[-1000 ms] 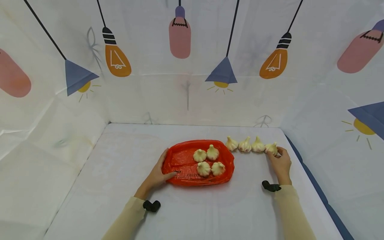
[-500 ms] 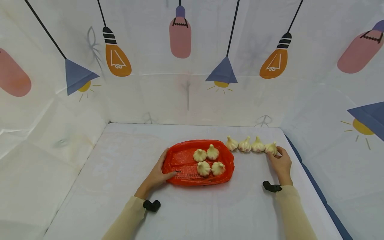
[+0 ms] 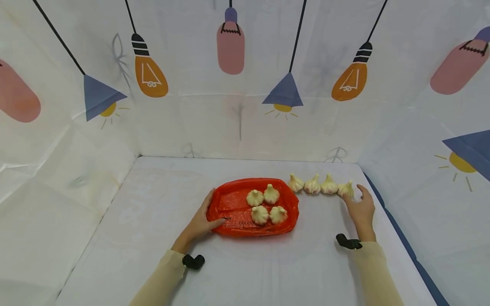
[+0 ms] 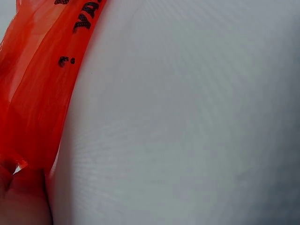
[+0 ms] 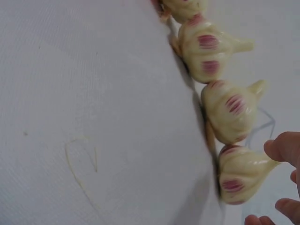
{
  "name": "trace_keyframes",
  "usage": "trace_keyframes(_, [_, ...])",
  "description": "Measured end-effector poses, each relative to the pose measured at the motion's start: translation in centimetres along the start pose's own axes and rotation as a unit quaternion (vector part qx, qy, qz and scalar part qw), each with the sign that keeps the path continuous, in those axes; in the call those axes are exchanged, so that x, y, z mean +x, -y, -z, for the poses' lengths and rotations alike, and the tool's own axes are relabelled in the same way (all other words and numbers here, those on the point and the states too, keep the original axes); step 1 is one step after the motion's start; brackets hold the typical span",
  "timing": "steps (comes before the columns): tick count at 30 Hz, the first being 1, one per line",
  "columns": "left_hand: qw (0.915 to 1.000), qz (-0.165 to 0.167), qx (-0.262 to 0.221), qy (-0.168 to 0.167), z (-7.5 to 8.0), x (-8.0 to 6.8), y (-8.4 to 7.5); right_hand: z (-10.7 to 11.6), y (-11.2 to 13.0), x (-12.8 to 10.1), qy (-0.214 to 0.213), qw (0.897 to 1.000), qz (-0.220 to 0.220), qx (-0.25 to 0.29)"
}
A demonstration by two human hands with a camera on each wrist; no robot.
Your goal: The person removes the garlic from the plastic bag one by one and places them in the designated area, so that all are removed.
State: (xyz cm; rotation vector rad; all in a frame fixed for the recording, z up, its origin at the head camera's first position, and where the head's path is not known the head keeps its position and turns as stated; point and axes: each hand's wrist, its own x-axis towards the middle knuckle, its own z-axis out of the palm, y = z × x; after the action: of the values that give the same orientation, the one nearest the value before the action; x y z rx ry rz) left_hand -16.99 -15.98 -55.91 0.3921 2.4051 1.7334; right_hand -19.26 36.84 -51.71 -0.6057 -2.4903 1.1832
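Note:
My left hand (image 3: 197,224) grips the left end of a red tray (image 3: 229,203) wrapped in red plastic, its thumb over the rim. Several garlic bulbs (image 3: 260,215) sit in the tray's right half. Outside it, a row of garlic bulbs (image 3: 312,185) runs rightward from the tray's back right corner, stems up. At the row's right end stands the last garlic bulb (image 3: 346,189), with my right hand (image 3: 362,212) beside it, fingers spread away from the bulb. In the right wrist view the fingertips (image 5: 283,147) hover by this bulb's stem; thumb contact is unclear.
A white table (image 3: 160,178) carries everything, with a white printed sheet (image 3: 183,114) rising behind and at the sides. Blue edging (image 3: 398,231) runs along the table's right side. Each wrist wears a black camera (image 3: 193,262).
The right hand has loosened from the end garlic bulb, its fingers spreading and drawing slightly right. That bulb stays in the row. The left hand and the tray have not moved.

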Motion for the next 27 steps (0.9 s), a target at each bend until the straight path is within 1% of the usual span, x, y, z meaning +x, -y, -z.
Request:
trace_keyframes(3, [1.0000,0.001,-0.003,0.000,0.1,-0.1,-0.2,0.2,1.0,-0.1,-0.013,1.000,0.022,0.007])
trace_keyframes(6, [1.0000,0.000,0.000,0.000,0.1,-0.1,-0.3,0.4,2.3,-0.2,-0.017,0.999,0.040,0.015])
trace_keyframes(13, [1.0000,0.001,0.003,0.002,0.1,0.1,-0.1,0.0,5.6,-1.1,0.013,0.996,0.089,0.021])
trace_keyframes(16, [1.0000,-0.001,0.004,0.002,0.1,0.1,-0.1,-0.6,6.7,-1.7,0.039,0.992,0.121,0.017])
trace_keyframes(19, [1.0000,-0.002,0.001,0.001,0.1,0.0,-0.1,-1.3,7.7,-2.3,0.076,0.985,0.157,0.004])
trace_keyframes(21, [1.0000,-0.003,0.002,0.001,0.1,0.0,-0.1,-1.9,8.2,-2.6,0.103,0.978,0.179,-0.004])
trace_keyframes(27, [1.0000,0.003,0.002,0.002,0.1,0.0,-0.2,-3.0,9.4,-3.6,0.187,0.957,0.220,-0.024])
